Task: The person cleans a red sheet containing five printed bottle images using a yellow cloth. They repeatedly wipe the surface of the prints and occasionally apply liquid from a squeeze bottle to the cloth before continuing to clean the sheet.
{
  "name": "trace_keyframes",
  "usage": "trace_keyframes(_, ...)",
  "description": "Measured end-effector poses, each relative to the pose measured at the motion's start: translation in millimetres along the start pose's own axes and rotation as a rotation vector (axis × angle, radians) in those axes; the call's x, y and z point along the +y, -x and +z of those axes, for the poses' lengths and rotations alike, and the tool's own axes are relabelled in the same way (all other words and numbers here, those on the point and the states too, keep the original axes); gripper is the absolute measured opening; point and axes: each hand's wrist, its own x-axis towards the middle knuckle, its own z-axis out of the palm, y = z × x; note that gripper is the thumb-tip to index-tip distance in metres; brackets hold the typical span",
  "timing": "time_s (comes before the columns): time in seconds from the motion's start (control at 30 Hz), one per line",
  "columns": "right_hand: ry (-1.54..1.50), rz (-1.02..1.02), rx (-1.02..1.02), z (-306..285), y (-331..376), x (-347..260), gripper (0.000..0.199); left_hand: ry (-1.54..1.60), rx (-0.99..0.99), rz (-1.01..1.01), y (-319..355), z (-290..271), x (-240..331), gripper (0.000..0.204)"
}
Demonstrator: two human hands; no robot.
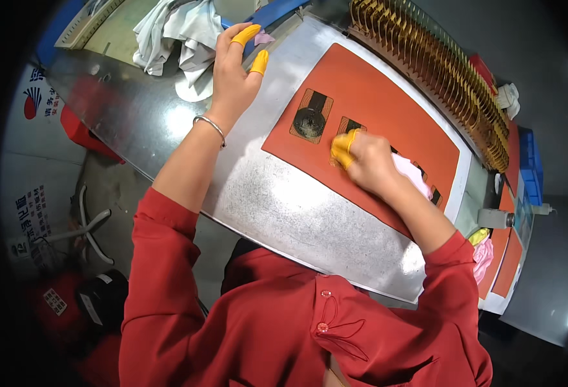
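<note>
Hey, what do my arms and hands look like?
Both arms wear red sleeves that stop short of the wrists. The left hand has yellow cots on the thumb and one finger, plus a silvery bangle above it. The right hand wears yellow cots too.

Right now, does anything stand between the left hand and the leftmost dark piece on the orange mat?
Nothing visible does: between the left hand and the leftmost dark piece show only metal tabletop and orange mat. The right hand is beyond the piece.
</note>
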Motion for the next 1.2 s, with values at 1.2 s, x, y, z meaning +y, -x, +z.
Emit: trace_keyframes(1.2, -0.029, -0.076, 0.004, -9, 22, 10, 0.009, -0.021, 0.02, -0.032, 0, -1, 0, 0.037)
